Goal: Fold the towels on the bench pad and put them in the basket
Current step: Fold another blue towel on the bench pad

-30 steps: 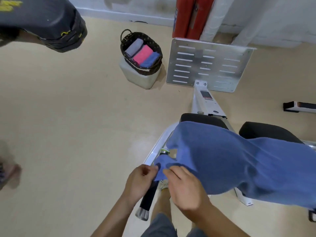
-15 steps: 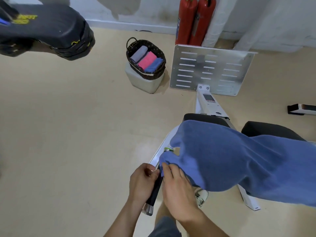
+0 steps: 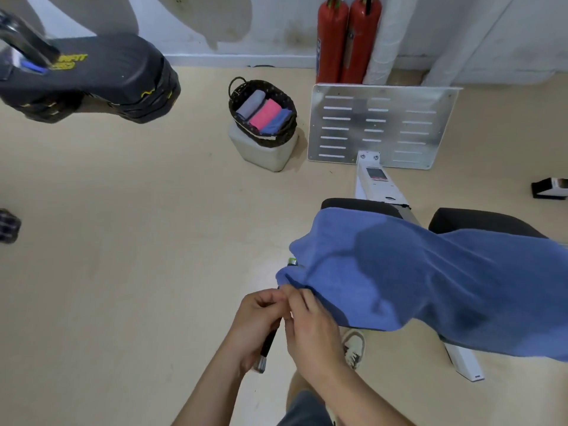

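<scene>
A large blue towel (image 3: 430,281) drapes over two black bench pads (image 3: 359,206), hanging down toward me. Its near left corner is bunched between my hands. My left hand (image 3: 255,321) and my right hand (image 3: 310,327) meet at that corner, fingers curled and pinching the cloth. The dark woven basket (image 3: 276,139) sits on a white block on the floor further away, left of the bench. In it lie three rolled towels: grey, pink and blue.
A black handle with a metal end (image 3: 266,348) juts out below my hands. A perforated metal plate (image 3: 381,124) stands behind the bench, two red fire extinguishers (image 3: 347,38) behind it. A black padded machine part (image 3: 92,78) hangs at upper left. My shoe (image 3: 353,345) is under the towel.
My hands have drawn closer together on the towel corner and pulled it slightly toward me. The camera has tilted up, showing more of the wall.
</scene>
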The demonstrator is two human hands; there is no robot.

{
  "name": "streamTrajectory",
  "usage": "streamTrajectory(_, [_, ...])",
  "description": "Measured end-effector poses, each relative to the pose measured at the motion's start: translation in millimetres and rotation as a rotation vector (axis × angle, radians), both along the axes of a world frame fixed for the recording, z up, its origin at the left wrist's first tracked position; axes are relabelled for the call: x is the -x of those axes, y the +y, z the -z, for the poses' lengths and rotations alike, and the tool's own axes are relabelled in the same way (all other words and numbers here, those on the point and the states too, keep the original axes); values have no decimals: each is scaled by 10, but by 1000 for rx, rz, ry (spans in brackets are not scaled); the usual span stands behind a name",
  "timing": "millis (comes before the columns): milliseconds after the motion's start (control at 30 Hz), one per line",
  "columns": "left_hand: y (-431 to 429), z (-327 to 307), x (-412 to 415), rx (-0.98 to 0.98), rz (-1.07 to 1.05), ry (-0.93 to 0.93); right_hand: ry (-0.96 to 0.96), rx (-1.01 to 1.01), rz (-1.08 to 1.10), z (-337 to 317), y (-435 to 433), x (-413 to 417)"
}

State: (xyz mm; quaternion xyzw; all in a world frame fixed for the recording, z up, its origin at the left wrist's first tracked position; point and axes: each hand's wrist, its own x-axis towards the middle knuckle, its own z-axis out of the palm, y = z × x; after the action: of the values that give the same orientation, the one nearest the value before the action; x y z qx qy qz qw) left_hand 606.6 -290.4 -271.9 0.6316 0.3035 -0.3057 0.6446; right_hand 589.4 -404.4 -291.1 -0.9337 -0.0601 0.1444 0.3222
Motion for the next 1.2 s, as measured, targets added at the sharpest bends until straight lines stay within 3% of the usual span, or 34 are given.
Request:
streamTrajectory(133, [-109, -234, -80, -36, -47, -21, 34, -187, 259, -201, -242, 36])
streamTrajectory(267, [-323, -178, -313, -43, -163, 91, 357, -476, 421, -337, -488, -21])
streamTrajectory(367, [-396, -7, -514, -101, -140, 114, 466, -645, 450, -429, -636, -71])
streamTrajectory(500, [-351, 125, -832, 24, -287, 205, 507, -647, 342, -565, -836, -118])
streamTrajectory(633, [-260, 184, -1092, 127, 35, 310, 537, -636, 318, -692, -987, -165])
streamTrajectory(667, [-241, 215, -1138, 107, 28, 317, 577, -644, 324, -723, -1026, -175])
streamTrajectory(733, [-215, 243, -1241, 64, -142, 270, 674, -670, 343, -776, -1100, -194])
streamTrajectory(833, [-204, 152, -1413, -75, -364, 19, 753, -812, 456, -837, -1206, -198])
streamTrajectory(1000, [-325, -249, -1586, -348, -92, -240, 755, -902, 629, -939, -1408, -159])
streamTrajectory(1200, [-715, -669, -1938, -39, 82, -276, 680, -845, 821, -1141, -1765, -39])
